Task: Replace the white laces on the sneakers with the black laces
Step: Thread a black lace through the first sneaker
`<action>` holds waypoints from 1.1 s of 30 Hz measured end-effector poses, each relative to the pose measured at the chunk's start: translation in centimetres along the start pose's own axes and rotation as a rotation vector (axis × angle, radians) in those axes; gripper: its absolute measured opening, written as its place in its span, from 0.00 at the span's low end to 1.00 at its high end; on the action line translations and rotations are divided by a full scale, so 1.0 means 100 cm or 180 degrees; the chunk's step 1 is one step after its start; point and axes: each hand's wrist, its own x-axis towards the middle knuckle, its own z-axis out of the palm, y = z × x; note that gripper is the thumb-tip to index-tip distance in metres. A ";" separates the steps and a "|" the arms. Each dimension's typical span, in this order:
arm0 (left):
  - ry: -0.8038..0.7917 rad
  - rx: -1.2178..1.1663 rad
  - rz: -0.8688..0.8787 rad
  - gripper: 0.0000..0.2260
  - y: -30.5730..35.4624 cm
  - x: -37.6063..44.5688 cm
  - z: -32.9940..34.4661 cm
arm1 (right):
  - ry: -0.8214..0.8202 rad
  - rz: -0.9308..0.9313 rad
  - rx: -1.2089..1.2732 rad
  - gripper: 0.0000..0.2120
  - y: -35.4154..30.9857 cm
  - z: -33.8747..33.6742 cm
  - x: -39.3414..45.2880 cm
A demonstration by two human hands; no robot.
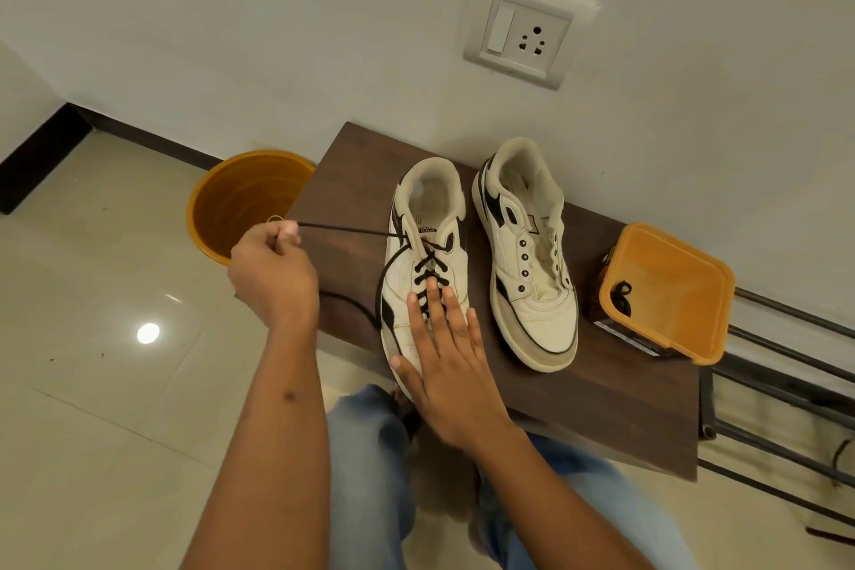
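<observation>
I am viewing two white sneakers sitting side by side on a dark wooden bench top [601,407], toes pointing toward me.

1. Left sneaker [418,218]: a black lace [428,266] is crossing through its eyelets. One end is running taut out to the left from the top eyelets; the other end is looping down the shoe's left side onto the bench.
2. Left hand [273,273]: I am pinching the taut lace end between thumb and fingers, with the other fingers curled in, and holding it above the bench's left edge.
3. Right hand [449,366]: I am pressing it flat on the toe of the left sneaker, fingers spread and extended, fingertips [447,292] lying on the lower lace crossings.
4. Right sneaker [527,255]: it is standing just beside the left one with bare eyelets and an open tongue.
5. Orange container [671,292]: it is resting near the right sneaker, tilted, with a second black lace [621,295] lying inside.

An orange bucket [245,199] is standing on the tiled floor to the left of the bench. A wall socket [523,37] is showing above.
</observation>
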 end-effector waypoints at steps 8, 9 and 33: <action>-0.1092 0.1009 0.0660 0.13 -0.001 -0.017 0.002 | 0.0107 0.0039 0.0093 0.31 -0.001 0.001 0.001; -0.1434 0.1277 0.0720 0.08 -0.002 -0.022 0.003 | 0.0121 0.0045 0.0172 0.31 -0.003 0.001 0.001; -0.1530 -0.0397 0.0197 0.05 0.021 -0.039 0.012 | 0.0595 0.1385 0.3553 0.16 0.005 -0.070 0.016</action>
